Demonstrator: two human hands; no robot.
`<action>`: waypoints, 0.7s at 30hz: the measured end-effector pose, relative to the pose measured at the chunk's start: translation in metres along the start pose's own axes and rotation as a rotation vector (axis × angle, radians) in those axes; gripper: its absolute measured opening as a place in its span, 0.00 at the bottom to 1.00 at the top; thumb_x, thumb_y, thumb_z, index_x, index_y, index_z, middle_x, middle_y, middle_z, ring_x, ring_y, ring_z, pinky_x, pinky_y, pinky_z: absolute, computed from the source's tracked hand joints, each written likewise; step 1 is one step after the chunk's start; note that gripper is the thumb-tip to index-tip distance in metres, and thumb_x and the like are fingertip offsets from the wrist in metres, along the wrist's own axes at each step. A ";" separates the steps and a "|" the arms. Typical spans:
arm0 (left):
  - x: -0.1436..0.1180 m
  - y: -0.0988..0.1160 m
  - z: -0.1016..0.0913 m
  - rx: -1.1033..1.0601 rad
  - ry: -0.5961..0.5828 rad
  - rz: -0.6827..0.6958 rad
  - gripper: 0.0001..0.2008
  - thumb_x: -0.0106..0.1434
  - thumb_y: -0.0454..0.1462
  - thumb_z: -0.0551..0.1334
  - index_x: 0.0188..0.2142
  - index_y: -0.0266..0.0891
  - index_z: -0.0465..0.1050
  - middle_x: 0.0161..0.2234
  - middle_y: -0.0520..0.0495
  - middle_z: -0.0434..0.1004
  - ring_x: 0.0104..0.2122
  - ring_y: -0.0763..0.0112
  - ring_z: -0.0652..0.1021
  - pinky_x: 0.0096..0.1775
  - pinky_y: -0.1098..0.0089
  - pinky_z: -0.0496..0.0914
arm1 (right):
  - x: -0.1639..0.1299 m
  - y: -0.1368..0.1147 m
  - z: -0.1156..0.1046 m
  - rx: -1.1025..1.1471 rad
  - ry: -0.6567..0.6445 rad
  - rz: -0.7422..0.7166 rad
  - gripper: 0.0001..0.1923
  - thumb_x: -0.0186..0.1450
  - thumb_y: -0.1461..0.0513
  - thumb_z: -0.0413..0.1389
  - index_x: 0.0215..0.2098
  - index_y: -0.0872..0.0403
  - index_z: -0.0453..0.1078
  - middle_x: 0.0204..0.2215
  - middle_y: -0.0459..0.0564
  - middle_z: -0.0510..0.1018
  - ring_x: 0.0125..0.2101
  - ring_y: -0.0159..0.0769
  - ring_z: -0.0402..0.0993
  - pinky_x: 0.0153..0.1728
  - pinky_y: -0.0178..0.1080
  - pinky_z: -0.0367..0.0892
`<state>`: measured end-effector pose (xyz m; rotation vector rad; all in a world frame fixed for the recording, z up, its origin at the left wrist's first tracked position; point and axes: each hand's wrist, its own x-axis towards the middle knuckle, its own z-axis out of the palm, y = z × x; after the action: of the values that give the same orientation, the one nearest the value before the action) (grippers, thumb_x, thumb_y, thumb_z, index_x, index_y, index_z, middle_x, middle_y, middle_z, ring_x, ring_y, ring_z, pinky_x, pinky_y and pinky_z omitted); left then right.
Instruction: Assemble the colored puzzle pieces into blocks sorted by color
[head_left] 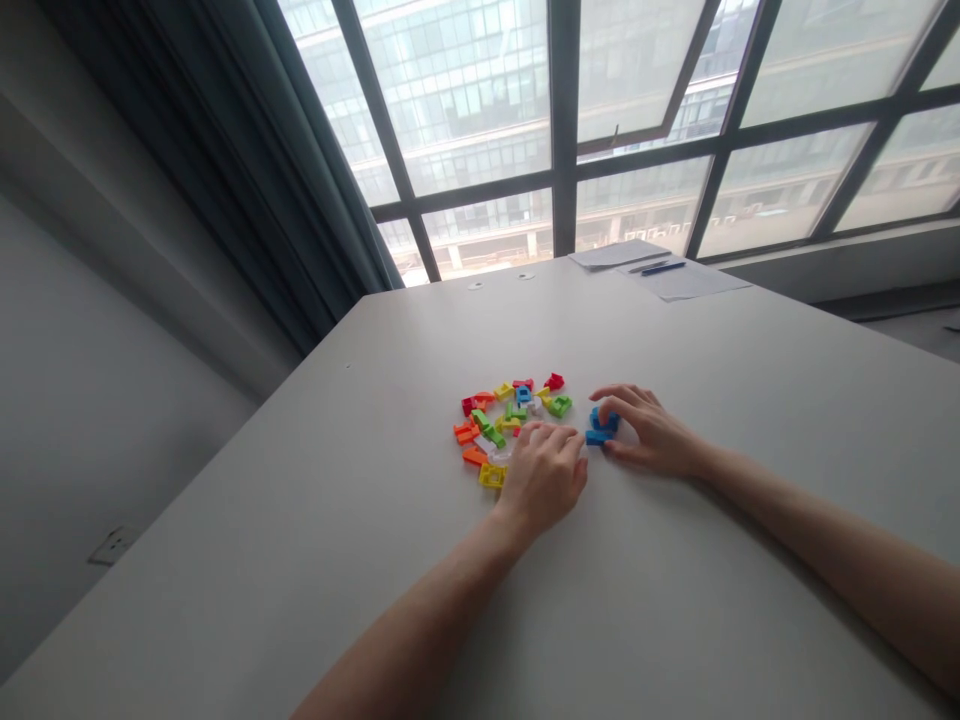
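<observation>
Right hand [651,432] lying on the pale grey matte tabletop [675,560], fingers curled loosely over a small bright blue plastic block piece [602,426], fingertips touching its top and far side, thumb at its near edge. Grip partly hidden by the fingers; whether lifted or only pressed cannot be told. Blue piece chunky and angular, seemingly two small parts joined or stacked, glossy, just right of the scattered pile.

Left hand [546,472] palm down, knuckles up, fingers bent and closed lightly toward the table, fingertips at the near right edge of the pile, just beside the blue piece. Anything under this hand hidden; holding or empty cannot be told.

Just left and far of the left hand, a loose heap of small coloured plastic blocks [510,415]: orange pieces [469,440] at the left, a yellow piece [492,475] nearest, green ones [559,405] in the middle and right, red ones [553,381] at the far edge. All close together, some touching.

Well apart at the far right of the table, white paper sheets [660,268] with a dark blue pen [663,268] lying across them. Farther off, a large window with dark metal frames [562,180]; at the far left, a grey-blue curtain [247,180].
</observation>
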<state>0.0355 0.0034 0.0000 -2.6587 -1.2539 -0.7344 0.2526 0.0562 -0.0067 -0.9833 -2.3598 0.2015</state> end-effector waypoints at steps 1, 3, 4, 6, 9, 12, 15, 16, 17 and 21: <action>0.000 0.000 0.000 -0.012 -0.010 0.007 0.12 0.66 0.36 0.57 0.48 0.39 0.71 0.48 0.45 0.77 0.47 0.61 0.74 0.55 0.56 0.63 | 0.000 0.002 0.000 0.010 -0.001 0.011 0.10 0.58 0.60 0.58 0.39 0.49 0.66 0.52 0.55 0.71 0.53 0.48 0.66 0.51 0.52 0.61; -0.001 -0.001 0.000 -0.025 -0.021 0.027 0.13 0.65 0.36 0.58 0.49 0.38 0.71 0.50 0.44 0.76 0.48 0.61 0.74 0.55 0.55 0.63 | -0.001 0.006 -0.001 0.048 -0.008 0.022 0.13 0.59 0.57 0.58 0.42 0.49 0.66 0.52 0.55 0.71 0.53 0.48 0.67 0.52 0.53 0.61; -0.001 -0.001 0.000 -0.027 -0.020 0.038 0.13 0.65 0.36 0.58 0.49 0.38 0.70 0.50 0.44 0.76 0.48 0.61 0.74 0.55 0.55 0.63 | -0.001 0.009 -0.001 0.075 -0.014 0.023 0.15 0.60 0.56 0.59 0.45 0.49 0.66 0.52 0.55 0.71 0.53 0.48 0.67 0.53 0.53 0.61; -0.001 -0.001 0.001 -0.027 -0.005 0.057 0.13 0.65 0.36 0.58 0.49 0.38 0.70 0.50 0.44 0.77 0.47 0.61 0.75 0.55 0.55 0.63 | -0.001 0.014 -0.003 0.131 -0.027 0.020 0.20 0.60 0.55 0.59 0.49 0.48 0.65 0.52 0.55 0.71 0.54 0.47 0.66 0.54 0.51 0.62; -0.002 -0.001 0.001 -0.036 0.018 0.082 0.13 0.66 0.36 0.57 0.49 0.39 0.70 0.49 0.44 0.77 0.47 0.62 0.75 0.54 0.55 0.64 | -0.002 0.020 -0.004 0.175 -0.031 0.017 0.23 0.60 0.54 0.60 0.52 0.48 0.66 0.51 0.54 0.71 0.55 0.46 0.66 0.54 0.50 0.64; -0.001 -0.001 0.000 -0.057 0.012 0.090 0.13 0.65 0.36 0.57 0.49 0.40 0.70 0.49 0.43 0.77 0.47 0.62 0.75 0.54 0.55 0.65 | -0.002 0.021 -0.003 0.177 -0.020 0.009 0.21 0.60 0.55 0.60 0.50 0.49 0.67 0.50 0.54 0.73 0.54 0.45 0.67 0.54 0.49 0.64; -0.001 0.000 -0.001 -0.067 -0.005 0.089 0.14 0.65 0.37 0.58 0.50 0.41 0.70 0.49 0.43 0.76 0.48 0.61 0.75 0.54 0.54 0.65 | -0.002 0.019 -0.002 0.164 -0.025 0.002 0.18 0.60 0.57 0.59 0.49 0.49 0.68 0.49 0.54 0.74 0.52 0.45 0.68 0.54 0.49 0.65; -0.001 0.000 -0.001 -0.069 -0.009 0.087 0.14 0.65 0.37 0.58 0.50 0.40 0.69 0.50 0.44 0.76 0.48 0.60 0.75 0.54 0.54 0.65 | -0.002 0.018 -0.002 0.161 -0.030 0.001 0.18 0.60 0.58 0.59 0.48 0.49 0.68 0.49 0.54 0.74 0.52 0.45 0.68 0.53 0.49 0.65; -0.001 0.000 -0.001 -0.069 -0.013 0.083 0.15 0.65 0.37 0.58 0.51 0.40 0.69 0.50 0.44 0.76 0.48 0.60 0.75 0.54 0.54 0.65 | -0.001 0.017 -0.002 0.158 -0.037 0.000 0.18 0.60 0.58 0.59 0.48 0.49 0.68 0.48 0.54 0.74 0.52 0.45 0.68 0.53 0.49 0.65; -0.001 0.000 -0.001 -0.064 -0.029 0.070 0.16 0.65 0.37 0.58 0.52 0.39 0.68 0.52 0.44 0.75 0.49 0.60 0.74 0.54 0.55 0.64 | -0.001 0.015 -0.003 0.154 -0.042 0.004 0.17 0.61 0.59 0.58 0.49 0.50 0.68 0.48 0.54 0.74 0.51 0.45 0.69 0.52 0.48 0.65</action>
<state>0.0350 0.0023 0.0005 -2.7582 -1.1569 -0.7407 0.2641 0.0661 -0.0093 -0.9178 -2.3409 0.4033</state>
